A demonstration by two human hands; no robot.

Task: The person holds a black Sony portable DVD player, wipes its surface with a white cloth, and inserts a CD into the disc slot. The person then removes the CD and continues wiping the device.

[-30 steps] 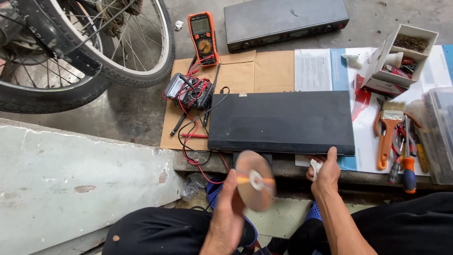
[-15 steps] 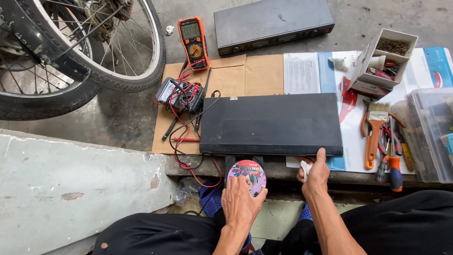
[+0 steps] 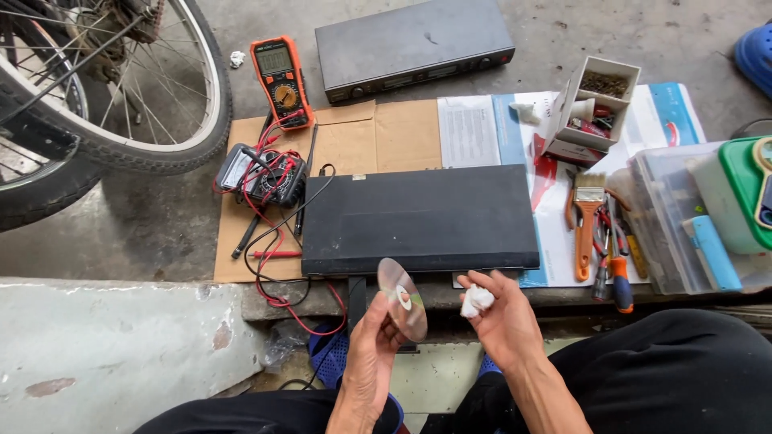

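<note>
Left hand grips a silver disc by its edge, tilted, just before the black player; right hand pinches a white wad close beside the disc.

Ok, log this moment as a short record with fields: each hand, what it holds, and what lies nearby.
left hand: left hand holds a shiny disc by its edge, tilted
right hand: right hand pinches a small white wad
in front: flat black player on cardboard
left of it: orange multimeter, red leads
right of it: orange-handled brush, screwdrivers
</note>
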